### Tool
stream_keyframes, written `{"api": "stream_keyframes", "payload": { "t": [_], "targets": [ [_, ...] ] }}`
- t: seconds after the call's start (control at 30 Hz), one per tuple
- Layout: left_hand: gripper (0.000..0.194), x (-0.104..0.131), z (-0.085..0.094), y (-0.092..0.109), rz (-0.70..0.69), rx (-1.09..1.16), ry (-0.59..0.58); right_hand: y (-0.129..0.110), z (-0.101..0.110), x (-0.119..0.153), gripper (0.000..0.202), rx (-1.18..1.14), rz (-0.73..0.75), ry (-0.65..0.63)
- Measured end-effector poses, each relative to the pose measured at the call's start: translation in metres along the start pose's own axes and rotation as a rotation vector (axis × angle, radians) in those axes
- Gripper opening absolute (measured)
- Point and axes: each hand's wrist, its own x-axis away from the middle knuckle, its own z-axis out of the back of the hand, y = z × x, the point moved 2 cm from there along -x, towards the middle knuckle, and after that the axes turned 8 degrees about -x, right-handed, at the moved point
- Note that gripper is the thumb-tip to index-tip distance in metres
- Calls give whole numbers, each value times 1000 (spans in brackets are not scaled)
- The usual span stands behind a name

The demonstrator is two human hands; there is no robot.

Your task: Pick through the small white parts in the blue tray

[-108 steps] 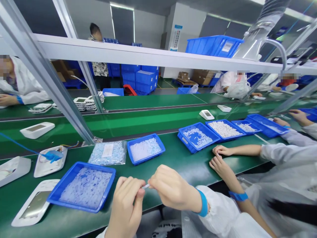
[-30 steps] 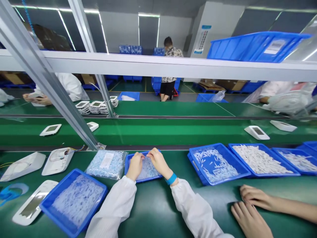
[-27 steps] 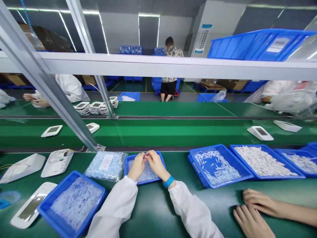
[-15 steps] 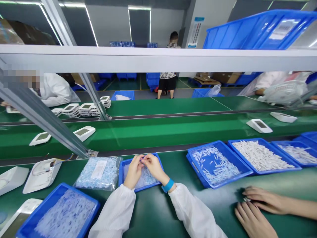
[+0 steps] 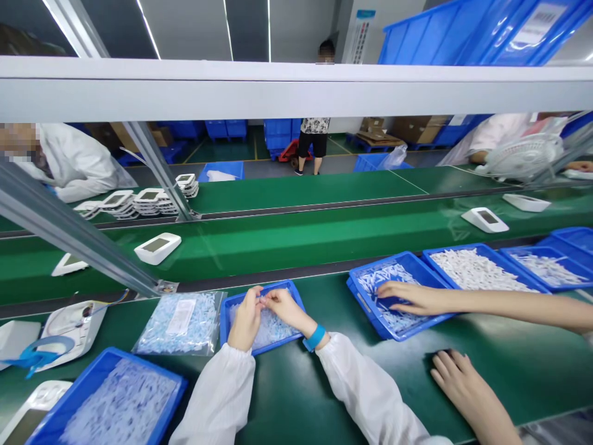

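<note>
Pale small parts (image 5: 273, 327) lie in a blue tray (image 5: 277, 345), directly below the left hand (image 5: 246, 320) and the right hand (image 5: 286, 308). The left hand is partly closed, its thumb and fingers brought together above the tray. The right hand is also partly closed, with its fingertips pinched and meeting those of the left one. Something very small may be between them, but I cannot tell what it is. Around the right wrist is a blue wristband (image 5: 315, 339).

To the left of the left hand, just beside the tray, lies a clear bag (image 5: 180, 324) filled with light blue pieces, with a white label. Further left and nearer to the person is a larger blue tray (image 5: 172, 408) with whitish and blue pieces.

Well apart from the right hand, on its right side, is another blue tray (image 5: 370, 315) with white sticks; a co-worker's hand (image 5: 410, 298) reaches into it. The co-worker's other hand (image 5: 466, 380) rests on the green table (image 5: 287, 402). Beyond both hands, on the green belt (image 5: 287, 241), a white device (image 5: 157, 248) lies towards the left.
</note>
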Motion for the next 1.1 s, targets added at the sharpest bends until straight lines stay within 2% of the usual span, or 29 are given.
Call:
{"api": "stream_keyframes", "payload": {
  "t": [0.2, 0.37, 0.6, 0.77, 1.1],
  "targets": [
    [35, 1, 1, 1, -11, -13, -16, -5, -1, 2, 26, -187, 35, -33],
    [32, 0, 4, 5, -18, 21, 49, -8, -1, 2, 26, -280, 50, 17],
    [23, -3, 12, 5, -72, -333, 128, -15, 1, 6, 20, -162, 155, 64],
    [20, -2, 13, 4, -8, -357, 199, -12, 4, 2, 20, -271, 121, 168],
    [25, -3, 12, 13, -18, -264, 123, -5, 5, -1, 30, -438, 93, 172]
  ]
}}
